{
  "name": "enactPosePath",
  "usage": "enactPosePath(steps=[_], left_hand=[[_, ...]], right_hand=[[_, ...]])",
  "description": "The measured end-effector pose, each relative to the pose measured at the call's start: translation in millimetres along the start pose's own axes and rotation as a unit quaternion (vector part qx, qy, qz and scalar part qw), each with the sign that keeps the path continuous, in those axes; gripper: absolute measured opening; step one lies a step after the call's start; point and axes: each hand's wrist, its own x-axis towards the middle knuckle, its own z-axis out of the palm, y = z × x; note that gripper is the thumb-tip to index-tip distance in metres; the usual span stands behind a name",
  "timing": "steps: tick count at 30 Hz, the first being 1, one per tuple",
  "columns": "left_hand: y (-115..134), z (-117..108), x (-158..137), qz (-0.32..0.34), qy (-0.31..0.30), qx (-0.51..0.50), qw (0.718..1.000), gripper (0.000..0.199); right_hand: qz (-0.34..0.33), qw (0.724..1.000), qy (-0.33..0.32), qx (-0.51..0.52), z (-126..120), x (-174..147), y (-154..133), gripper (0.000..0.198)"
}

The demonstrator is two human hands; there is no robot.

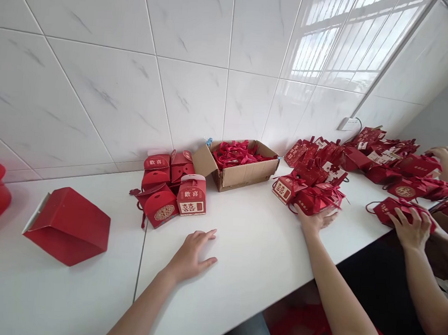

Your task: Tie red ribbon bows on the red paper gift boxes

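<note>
So the red ribbon-tied box (pixel 310 200) sits on the right half of the counter (pixel 242 244), up against the right hand (pixel 315 221). That hand's thumb and fingers are spread along its near side; can't tell from here if it's really gripping. The left hand (pixel 190 254) is spread and holds nothing, nearer the counter's middle.

Looks like folded card to me, so I'd guess light and fairly stiff, but easy to dent if you squeeze. Ribbon's probably slick and soft, so I'd cup the lower sides and leave the bow alone. Whether it's filled, no clue.

Just left of it is a smaller-looking box with a pale printed panel (pixel 282 190). Farther left, a cardboard carton (pixel 248 178) full of red ribbon (pixel 236 155), then a cluster of untied boxes (pixel 192 192). Off right, another person's hand (pixel 413 227) rests on a similar box.
</note>
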Motion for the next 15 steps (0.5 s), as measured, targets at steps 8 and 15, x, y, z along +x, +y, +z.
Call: enactPosePath(steps=[8, 15], left_hand=[[2, 5, -1, 0.01, -0.001, 0.038, 0.999, 0.063], [-1, 4, -3, -0.005, -0.027, 0.024, 0.999, 0.066]], right_hand=[[-0.23, 0.95, -0.004, 0.209, -16, 16, -115, 0.038], [-0.352, 0.849, -0.37, 0.134, 44, 37, -285, 0.024]])
